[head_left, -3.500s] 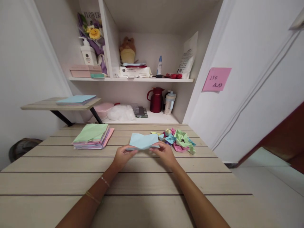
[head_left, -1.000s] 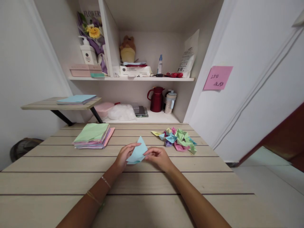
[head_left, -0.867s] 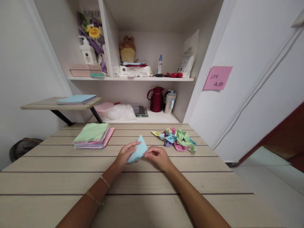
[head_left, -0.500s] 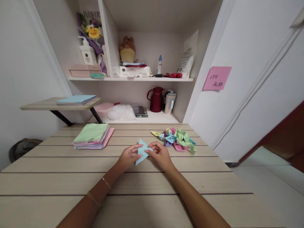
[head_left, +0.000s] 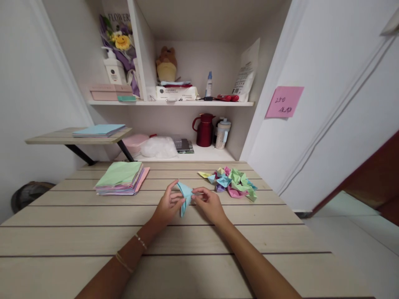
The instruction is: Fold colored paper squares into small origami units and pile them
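Note:
A light-blue folded paper (head_left: 186, 193) is held between both hands, just above the middle of the wooden table (head_left: 218, 241). It has a triangular shape with layers parted along its left side. My left hand (head_left: 167, 205) grips it from the left, index finger at the upper tip and thumb at the lower part. My right hand (head_left: 209, 203) pinches its right corner between thumb and fingers. To the right lies a pile of small folded paper boats (head_left: 238, 178) in green, blue, pink, yellow and purple. A stack of coloured paper sheets (head_left: 120, 176), green on top, sits to the left.
A raised wooden shelf (head_left: 46, 139) on black legs carries another paper stack (head_left: 99, 130) at the left. Behind the table, a white cabinet holds a red jug (head_left: 204, 131), a cup (head_left: 222, 135) and a plastic bag (head_left: 158, 147). A pink note (head_left: 284, 102) hangs on the right wall.
The blue paper has turned from a flat, notched shape to a narrower one with its layers opening on the left. My left index finger has moved up to its top tip.

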`<state>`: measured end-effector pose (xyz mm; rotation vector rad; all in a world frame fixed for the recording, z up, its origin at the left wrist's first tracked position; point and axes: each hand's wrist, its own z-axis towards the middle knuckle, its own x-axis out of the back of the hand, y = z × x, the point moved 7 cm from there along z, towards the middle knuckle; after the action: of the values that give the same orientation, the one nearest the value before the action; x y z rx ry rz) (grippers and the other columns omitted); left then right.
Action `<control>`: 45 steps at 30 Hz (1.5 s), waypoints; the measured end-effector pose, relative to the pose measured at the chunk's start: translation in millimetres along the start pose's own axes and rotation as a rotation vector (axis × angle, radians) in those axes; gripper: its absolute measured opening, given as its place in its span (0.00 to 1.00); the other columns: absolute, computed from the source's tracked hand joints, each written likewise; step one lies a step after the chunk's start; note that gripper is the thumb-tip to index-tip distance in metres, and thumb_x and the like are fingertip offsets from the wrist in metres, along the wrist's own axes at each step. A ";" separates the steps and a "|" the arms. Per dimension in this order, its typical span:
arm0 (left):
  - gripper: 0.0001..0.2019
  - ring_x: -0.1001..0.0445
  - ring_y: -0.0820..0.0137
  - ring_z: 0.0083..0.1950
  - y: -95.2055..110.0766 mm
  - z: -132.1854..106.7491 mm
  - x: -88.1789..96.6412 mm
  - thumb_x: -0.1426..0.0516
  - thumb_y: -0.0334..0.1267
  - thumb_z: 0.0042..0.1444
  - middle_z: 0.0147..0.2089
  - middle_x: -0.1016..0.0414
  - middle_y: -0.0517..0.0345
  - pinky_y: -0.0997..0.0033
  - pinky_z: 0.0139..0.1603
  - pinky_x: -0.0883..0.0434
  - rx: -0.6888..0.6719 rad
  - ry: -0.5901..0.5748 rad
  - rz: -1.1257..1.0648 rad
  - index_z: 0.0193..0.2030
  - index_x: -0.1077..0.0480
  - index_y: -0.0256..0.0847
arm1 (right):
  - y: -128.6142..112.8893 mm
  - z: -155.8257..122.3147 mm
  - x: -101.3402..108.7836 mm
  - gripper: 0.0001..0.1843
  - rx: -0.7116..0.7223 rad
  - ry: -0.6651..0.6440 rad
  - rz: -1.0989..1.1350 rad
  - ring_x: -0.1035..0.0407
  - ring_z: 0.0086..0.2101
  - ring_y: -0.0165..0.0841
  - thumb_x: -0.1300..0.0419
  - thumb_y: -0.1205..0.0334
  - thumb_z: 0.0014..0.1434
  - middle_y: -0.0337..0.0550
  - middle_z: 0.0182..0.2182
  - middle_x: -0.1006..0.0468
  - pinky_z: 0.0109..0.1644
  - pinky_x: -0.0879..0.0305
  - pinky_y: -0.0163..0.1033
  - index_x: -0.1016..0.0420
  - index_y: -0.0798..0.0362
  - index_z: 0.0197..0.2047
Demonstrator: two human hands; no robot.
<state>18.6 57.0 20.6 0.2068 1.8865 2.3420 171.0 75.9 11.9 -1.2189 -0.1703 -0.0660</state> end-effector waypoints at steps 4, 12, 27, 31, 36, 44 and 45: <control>0.40 0.28 0.71 0.34 0.4 -0.4 -0.4 0.41 0.37 0.46 0.39 0.30 0.53 0.75 0.30 0.31 -0.020 -0.003 0.044 0.62 0.59 0.44 | 1.1 -2.4 -6.7 0.15 -0.048 -0.042 0.102 0.31 0.26 0.30 0.38 0.56 0.46 0.43 0.32 0.24 0.29 0.36 0.34 0.27 0.54 0.37; 0.39 0.28 0.70 0.37 6.3 -0.8 -0.5 0.41 0.37 0.46 0.38 0.30 0.54 0.79 0.26 0.34 -0.048 -0.013 0.159 0.62 0.58 0.44 | 0.1 -4.0 -12.5 0.22 -0.133 -0.072 0.269 0.31 0.25 0.29 0.35 0.56 0.42 0.43 0.32 0.24 0.30 0.34 0.35 0.31 0.54 0.42; 0.39 0.27 0.67 0.38 14.9 -4.7 -4.8 0.40 0.37 0.45 0.38 0.29 0.53 0.75 0.29 0.32 -0.082 -0.041 0.228 0.62 0.56 0.43 | -4.0 -4.9 -13.2 0.28 -0.113 -0.094 0.253 0.29 0.34 0.35 0.32 0.59 0.39 0.47 0.40 0.26 0.36 0.31 0.40 0.34 0.52 0.44; 0.40 0.27 0.67 0.37 13.5 -5.0 -5.6 0.40 0.37 0.43 0.37 0.29 0.54 0.74 0.29 0.31 -0.082 -0.043 0.244 0.62 0.55 0.43 | -5.4 -6.3 -14.4 0.29 -0.101 -0.099 0.214 0.29 0.35 0.35 0.32 0.59 0.38 0.48 0.41 0.26 0.37 0.31 0.40 0.35 0.52 0.45; 0.39 0.27 0.68 0.36 13.3 -3.9 -4.4 0.40 0.37 0.44 0.36 0.29 0.55 0.76 0.28 0.32 -0.082 -0.047 0.243 0.61 0.55 0.44 | -8.1 -6.5 -13.2 0.29 -0.093 -0.105 0.227 0.29 0.34 0.34 0.33 0.61 0.39 0.48 0.41 0.26 0.38 0.31 0.40 0.36 0.52 0.46; 0.39 0.28 0.69 0.36 10.6 -1.1 -0.8 0.40 0.37 0.45 0.37 0.31 0.55 0.78 0.27 0.33 -0.077 -0.031 0.213 0.62 0.57 0.45 | -9.8 -5.8 -10.6 0.29 -0.101 -0.097 0.259 0.28 0.34 0.33 0.33 0.60 0.39 0.49 0.41 0.27 0.38 0.31 0.39 0.36 0.52 0.46; 0.39 0.28 0.69 0.36 10.2 -1.0 -0.2 0.41 0.37 0.45 0.37 0.31 0.55 0.78 0.27 0.33 -0.078 -0.024 0.211 0.62 0.57 0.45 | -8.4 -5.4 -10.4 0.29 -0.105 -0.097 0.259 0.28 0.34 0.33 0.33 0.61 0.39 0.50 0.42 0.27 0.38 0.31 0.39 0.36 0.52 0.47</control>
<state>18.5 53.9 30.4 0.4444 1.8388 2.5287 160.1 67.5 16.2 -1.3403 -0.0929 0.2123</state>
